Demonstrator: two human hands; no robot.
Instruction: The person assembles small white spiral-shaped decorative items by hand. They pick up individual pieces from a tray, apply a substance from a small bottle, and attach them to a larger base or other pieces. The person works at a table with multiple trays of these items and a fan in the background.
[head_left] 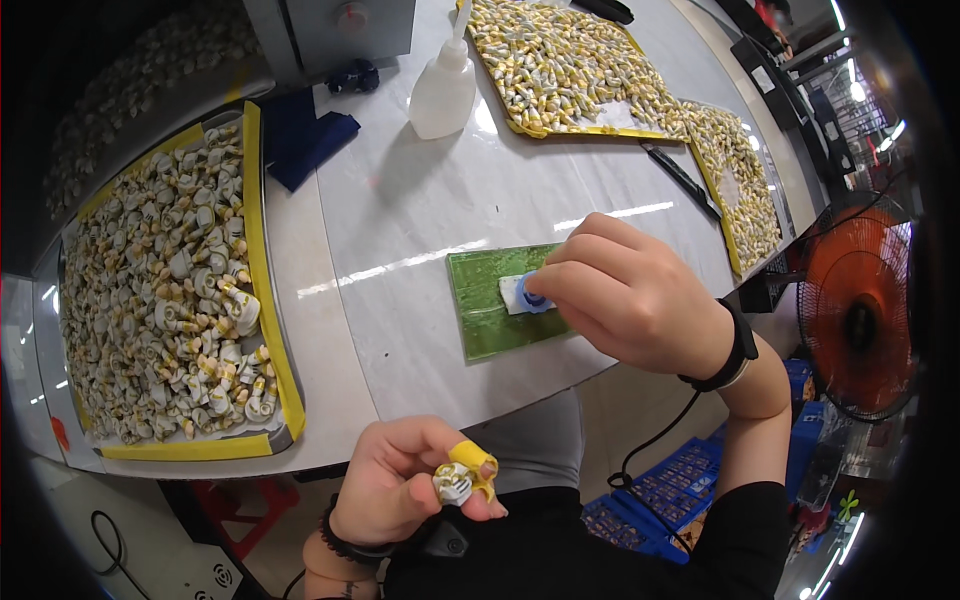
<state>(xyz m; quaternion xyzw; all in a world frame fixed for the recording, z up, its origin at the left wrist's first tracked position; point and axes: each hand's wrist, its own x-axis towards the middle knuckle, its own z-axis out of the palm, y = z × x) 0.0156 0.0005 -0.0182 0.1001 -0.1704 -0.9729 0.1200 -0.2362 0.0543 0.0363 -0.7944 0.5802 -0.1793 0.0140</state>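
A small white-and-yellow wound coil part (455, 482) sits low in the frame, just below centre, pinched between the thumb and curled fingers of the left hand (400, 485); a yellow tape band wraps one fingertip (473, 460) there. Right of centre, the right hand (625, 295) closes its fingertips on a small blue round piece (530, 295), pressing it onto a white pad (512, 293) on a green rectangular mat (490, 310). The mat lies on the pale glossy table (400, 220). At far left, a yellow-edged tray (268, 300) holds heaps of similar coils. A translucent squeeze bottle (443, 90) stands at upper centre, with two more yellow-edged trays (520, 125) at upper right.
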